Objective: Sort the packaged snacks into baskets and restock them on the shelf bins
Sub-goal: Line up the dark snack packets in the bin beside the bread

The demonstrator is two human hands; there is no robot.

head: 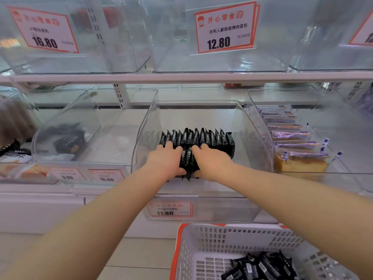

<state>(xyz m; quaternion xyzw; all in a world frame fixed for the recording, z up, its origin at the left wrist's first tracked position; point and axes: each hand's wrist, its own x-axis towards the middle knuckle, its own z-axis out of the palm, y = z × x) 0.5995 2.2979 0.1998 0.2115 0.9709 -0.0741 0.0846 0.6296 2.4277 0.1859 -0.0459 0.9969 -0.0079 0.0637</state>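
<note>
Both hands — left hand (164, 160), right hand (212, 161) — are squeezing packets (187, 160) mid-frame in the bin (252, 126); loosening risks toppling the row (197, 137).

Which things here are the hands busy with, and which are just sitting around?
Part of the job:
- left hand and right hand, holding small black snack packets
- clear plastic shelf bin
- white plastic basket

Just lying about:
- purple-wrapped cake slices
- orange-bordered price cards
</note>
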